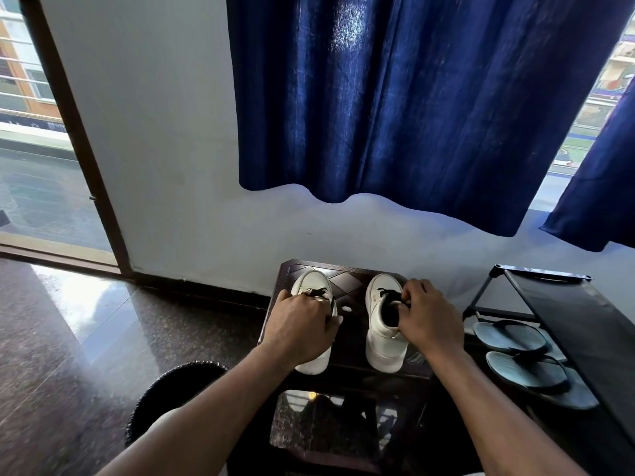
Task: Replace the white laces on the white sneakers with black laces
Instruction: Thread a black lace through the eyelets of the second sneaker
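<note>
Two white sneakers stand side by side, toes toward the wall, on a dark stool (pixel 347 290). My left hand (pixel 300 326) lies over the left sneaker (pixel 311 283) and grips it around the opening; dark lace shows just beyond the knuckles. My right hand (pixel 427 321) holds the right sneaker (pixel 379 338) at its collar, fingers at the tongue. Black lace (pixel 388 293) runs over the right sneaker's tongue. No white lace is visible.
A dark shoe rack (pixel 563 304) stands to the right, with a pair of blue flip-flops (pixel 525 369) on its lower shelf. A round dark bin (pixel 178 383) sits at lower left. A blue curtain (pixel 412 97) hangs over the wall ahead; an open doorway is at far left.
</note>
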